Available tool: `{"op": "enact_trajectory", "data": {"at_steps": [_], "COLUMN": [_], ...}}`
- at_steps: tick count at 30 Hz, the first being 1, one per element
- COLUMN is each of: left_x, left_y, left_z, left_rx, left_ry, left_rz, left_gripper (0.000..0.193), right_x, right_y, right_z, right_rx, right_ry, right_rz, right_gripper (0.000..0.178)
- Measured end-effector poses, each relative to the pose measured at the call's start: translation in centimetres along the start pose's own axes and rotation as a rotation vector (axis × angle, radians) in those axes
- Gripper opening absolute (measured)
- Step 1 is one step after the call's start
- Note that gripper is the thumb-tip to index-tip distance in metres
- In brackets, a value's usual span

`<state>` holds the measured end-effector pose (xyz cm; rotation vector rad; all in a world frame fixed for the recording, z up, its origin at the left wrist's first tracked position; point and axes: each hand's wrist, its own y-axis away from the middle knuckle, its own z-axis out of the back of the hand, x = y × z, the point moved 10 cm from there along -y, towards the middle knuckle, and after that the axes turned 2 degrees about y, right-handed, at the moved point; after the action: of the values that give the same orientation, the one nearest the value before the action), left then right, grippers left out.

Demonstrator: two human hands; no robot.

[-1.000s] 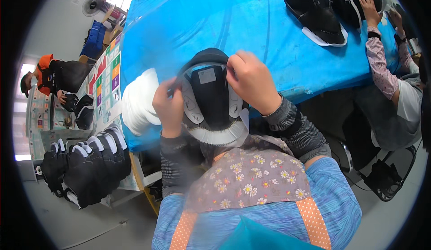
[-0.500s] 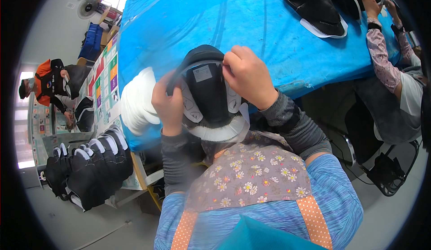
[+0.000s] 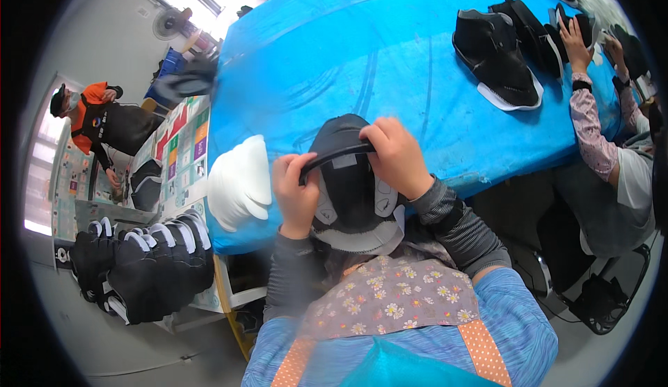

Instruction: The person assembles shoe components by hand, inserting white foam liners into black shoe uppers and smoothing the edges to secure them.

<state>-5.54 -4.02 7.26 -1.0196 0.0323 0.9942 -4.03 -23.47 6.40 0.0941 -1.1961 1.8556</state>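
A black shoe upper (image 3: 346, 196) with a white stitched lower edge is held at the near edge of the blue-covered table. My left hand (image 3: 296, 196) pinches the left end of its dark padded rim. The right end of that rim is gripped between the thumb and fingers of my right hand (image 3: 396, 156). Stretched between both hands, the rim crosses the upper and partly hides a pale label inside it. Just left of my left hand lies a stack of white curved pieces (image 3: 239, 185).
More black shoe uppers (image 3: 497, 60) lie on the blue table cover (image 3: 313, 53) at the far right, near a co-worker's hand (image 3: 576, 45). Lower left, several black uppers with white edges (image 3: 156, 269) are piled at a side table. A person in orange (image 3: 94, 119) stands beyond.
The padded rim has come down toward me and now covers part of the label. Both hands still hold it. The view has shifted, and a dark blurred shape appears at the far left.
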Motion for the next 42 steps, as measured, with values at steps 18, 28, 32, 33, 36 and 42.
{"op": "enact_trajectory", "data": {"at_steps": [18,28,32,33,36,42], "left_x": [0.3,-8.4,-7.1,-6.7,-5.5,-7.2], "left_y": [-0.6,-2.3,-2.0,-2.0,-2.0,-3.1], "left_z": [-1.9,0.7,0.4,0.5,0.6,1.0], "left_rx": [0.129,-0.228,-0.217,-0.221,-0.217,-0.2], "left_ry": [-0.117,0.055,0.09,0.091,0.128,-0.016], "left_rz": [0.296,0.109,0.132,0.133,0.178,0.058], "left_gripper": [0.026,0.017,0.028,0.028,0.028,0.035], "right_x": [-1.3,6.7,6.0,5.9,5.4,3.6], "right_y": [1.9,-0.7,-0.5,-0.6,-0.7,-1.1], "right_z": [-1.0,3.1,3.0,3.2,3.7,4.1], "right_rx": [0.172,-0.167,-0.177,-0.176,-0.15,-0.095], "right_ry": [0.328,0.303,0.276,0.277,0.286,0.249], "right_rz": [-0.186,-0.092,-0.117,-0.113,-0.116,-0.156], "right_gripper": [0.02,0.028,0.031,0.031,0.028,0.019]}}
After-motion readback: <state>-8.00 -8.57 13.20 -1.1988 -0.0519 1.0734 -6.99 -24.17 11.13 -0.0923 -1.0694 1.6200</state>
